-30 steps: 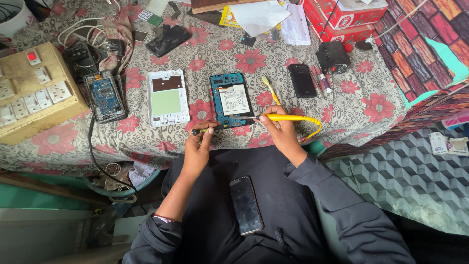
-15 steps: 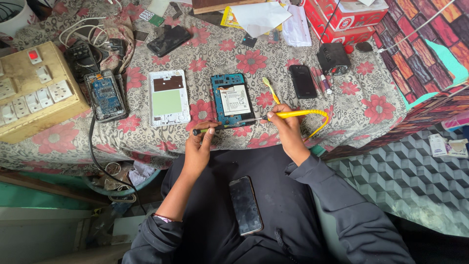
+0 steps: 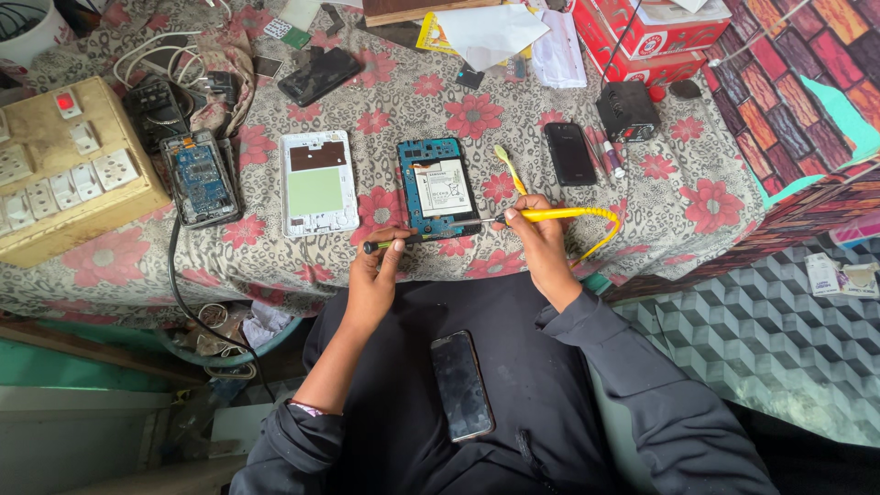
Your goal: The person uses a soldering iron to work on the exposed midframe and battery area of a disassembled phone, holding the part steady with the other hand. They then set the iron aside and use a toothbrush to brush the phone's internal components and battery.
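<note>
A person in dark sleeves is sitting at a counter (image 3: 697,197) draped in a grey cloth patterned with red flowers, seen from above; both bare hands are meeting near the centre of the frame at the counter's near edge. The left hand (image 3: 378,275) is closing around the green-tipped handle of a thin screwdriver (image 3: 403,241), which is lying almost level and pointing right. The right hand (image 3: 536,240) is gripping a yellow-handled tool (image 3: 559,215) with a yellow cord looping off to the right; its slim metal tip is pointing left toward the lower edge of an opened phone (image 3: 439,187). That phone, with a blue inner frame and a pale battery showing, is lying flat just above the hands, at the centre of the frame. A small yellow brush (image 3: 509,168) is lying just to its right; a white back cover (image 3: 317,182) is lying to its left, and farther left another opened device with a blue circuit board (image 3: 200,177) is sitting beside a tan switchboard box (image 3: 64,170) at the left edge. A black phone (image 3: 569,153) is resting right of centre, near a small black box (image 3: 627,111); red cartons (image 3: 655,37) are stacked at the upper right. A dark phone (image 3: 461,385) is lying face up on the person's lap, lower centre.
</note>
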